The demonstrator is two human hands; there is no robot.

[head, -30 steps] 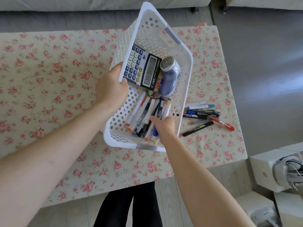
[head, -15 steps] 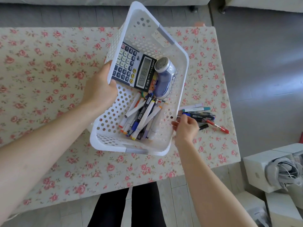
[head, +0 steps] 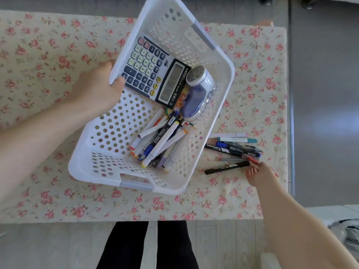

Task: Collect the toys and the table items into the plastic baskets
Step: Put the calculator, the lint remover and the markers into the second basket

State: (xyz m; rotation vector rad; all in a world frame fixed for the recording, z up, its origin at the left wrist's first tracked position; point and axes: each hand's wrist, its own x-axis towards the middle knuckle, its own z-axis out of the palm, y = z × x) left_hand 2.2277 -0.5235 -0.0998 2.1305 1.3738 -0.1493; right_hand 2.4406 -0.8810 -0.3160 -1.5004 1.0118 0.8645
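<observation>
My left hand (head: 97, 92) grips the left rim of the white perforated plastic basket (head: 108, 171), which is held tilted above the floral table (head: 38, 55). Inside it lie a calculator (head: 153, 72), a lint shaver (head: 200, 92) and several markers (head: 159, 140). To the right of the basket, more pens (head: 235, 147) lie loose on the table, with a black marker (head: 227, 167) nearest me. My right hand (head: 260, 176) is down over the end of a red pen (head: 252, 160), fingers bent. Whether they pinch the pen is hidden.
The table's right edge (head: 287, 113) runs just past the loose pens, with grey floor beyond. My legs (head: 147, 245) stand at the near table edge. White boxes (head: 342, 226) sit on the floor at the lower right.
My right hand left the basket, where it had dropped markers, and moved right onto the loose pens. The basket has tilted and shifted slightly left in my left hand.
</observation>
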